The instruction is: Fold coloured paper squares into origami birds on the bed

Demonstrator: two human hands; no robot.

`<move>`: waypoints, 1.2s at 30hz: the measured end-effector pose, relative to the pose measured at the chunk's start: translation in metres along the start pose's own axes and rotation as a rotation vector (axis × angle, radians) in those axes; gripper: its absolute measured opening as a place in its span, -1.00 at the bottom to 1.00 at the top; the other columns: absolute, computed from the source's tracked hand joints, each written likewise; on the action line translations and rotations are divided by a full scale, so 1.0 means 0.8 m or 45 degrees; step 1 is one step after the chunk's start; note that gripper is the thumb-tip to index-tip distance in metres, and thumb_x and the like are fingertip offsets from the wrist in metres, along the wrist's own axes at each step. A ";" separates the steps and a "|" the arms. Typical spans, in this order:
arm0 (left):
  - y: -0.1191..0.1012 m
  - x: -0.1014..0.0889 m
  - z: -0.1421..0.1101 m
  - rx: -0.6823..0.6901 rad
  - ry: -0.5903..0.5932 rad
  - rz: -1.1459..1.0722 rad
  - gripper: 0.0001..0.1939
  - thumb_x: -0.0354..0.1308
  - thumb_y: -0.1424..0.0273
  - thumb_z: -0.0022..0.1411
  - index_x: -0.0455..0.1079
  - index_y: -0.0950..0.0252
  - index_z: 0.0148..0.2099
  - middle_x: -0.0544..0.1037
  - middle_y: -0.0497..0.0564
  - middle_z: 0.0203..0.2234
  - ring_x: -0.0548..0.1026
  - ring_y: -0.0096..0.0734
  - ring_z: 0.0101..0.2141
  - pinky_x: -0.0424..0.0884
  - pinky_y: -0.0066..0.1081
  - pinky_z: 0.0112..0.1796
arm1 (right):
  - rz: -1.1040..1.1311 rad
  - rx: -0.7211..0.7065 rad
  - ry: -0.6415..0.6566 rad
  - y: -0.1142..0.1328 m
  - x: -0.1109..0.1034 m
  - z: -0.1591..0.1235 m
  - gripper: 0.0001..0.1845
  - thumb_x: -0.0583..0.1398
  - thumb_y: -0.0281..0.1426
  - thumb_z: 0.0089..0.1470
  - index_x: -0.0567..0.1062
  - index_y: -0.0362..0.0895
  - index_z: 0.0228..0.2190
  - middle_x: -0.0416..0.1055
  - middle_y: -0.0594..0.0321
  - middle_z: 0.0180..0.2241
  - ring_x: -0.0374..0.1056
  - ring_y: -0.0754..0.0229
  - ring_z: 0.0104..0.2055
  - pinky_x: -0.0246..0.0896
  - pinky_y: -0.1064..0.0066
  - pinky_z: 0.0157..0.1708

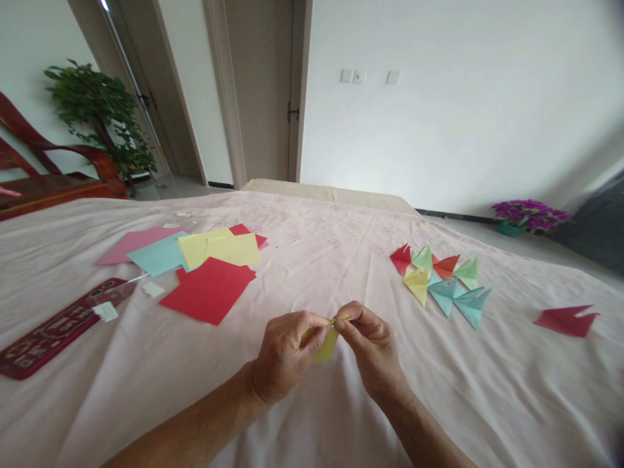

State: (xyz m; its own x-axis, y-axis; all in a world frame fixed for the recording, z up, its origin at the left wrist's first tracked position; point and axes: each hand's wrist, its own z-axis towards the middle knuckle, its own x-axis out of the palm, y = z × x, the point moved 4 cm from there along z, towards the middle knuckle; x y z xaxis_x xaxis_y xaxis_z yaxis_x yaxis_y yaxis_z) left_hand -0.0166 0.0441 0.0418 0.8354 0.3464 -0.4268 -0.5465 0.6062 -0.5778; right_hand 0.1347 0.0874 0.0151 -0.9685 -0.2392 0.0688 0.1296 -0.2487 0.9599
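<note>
A small folded piece of yellow paper [326,348] is held just above the cloth, between my two hands. My left hand [287,351] pinches it from the left with thumb and forefinger. From the right, my right hand [373,348] pinches its upper edge, the fingertips of both hands almost meeting. The lower part of the paper hangs below the fingers; the rest is hidden by them. Off to the right lie several folded paper figures, among them a yellow one [416,285], a blue one [472,305] and a red one [402,259].
Loose red paper sheets [209,292], yellow sheets [234,248], a blue sheet [160,253] and a pink sheet [131,244] lie at the left. Nearby is a dark red patterned case [53,331]. A dark pink folded paper [568,322] rests far right on the pink cloth [312,416].
</note>
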 end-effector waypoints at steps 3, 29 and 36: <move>0.007 0.003 0.000 -0.162 -0.036 -0.082 -0.95 0.17 0.45 0.24 0.38 0.26 -0.21 0.59 -0.08 -0.40 0.56 -0.53 -0.39 0.43 -0.57 -0.31 | 0.019 -0.014 0.013 0.002 0.001 0.001 -0.85 0.27 -0.31 0.07 0.47 -0.09 -0.47 0.29 0.35 -0.51 0.17 0.28 -0.42 0.10 0.43 -0.36; 0.015 0.007 0.005 -0.310 -0.051 -0.213 -0.89 0.25 0.35 0.19 0.45 0.29 -0.30 0.54 -0.05 -0.44 0.50 -0.46 -0.40 0.39 -0.49 -0.34 | -0.181 0.025 0.020 0.003 -0.003 0.003 -0.81 0.27 -0.25 0.06 0.51 -0.10 -0.46 0.40 0.28 -0.50 0.27 0.22 -0.41 0.17 0.38 -0.36; 0.019 0.015 0.003 -0.551 0.099 -0.328 -0.77 0.17 0.23 0.24 0.49 0.29 -0.31 0.56 -0.03 -0.46 0.51 -0.43 -0.42 0.38 -0.51 -0.39 | -0.198 -0.034 0.014 0.008 -0.005 0.004 -0.83 0.26 -0.26 0.08 0.52 -0.09 -0.46 0.37 0.31 -0.50 0.23 0.24 -0.41 0.14 0.40 -0.36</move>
State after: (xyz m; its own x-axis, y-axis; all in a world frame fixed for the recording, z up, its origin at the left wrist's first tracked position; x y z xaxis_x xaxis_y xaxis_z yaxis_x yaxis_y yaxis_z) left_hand -0.0150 0.0590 0.0294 0.9485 0.1602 -0.2734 -0.3111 0.3067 -0.8995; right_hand 0.1390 0.0902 0.0221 -0.9750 -0.2061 -0.0835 -0.0162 -0.3087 0.9510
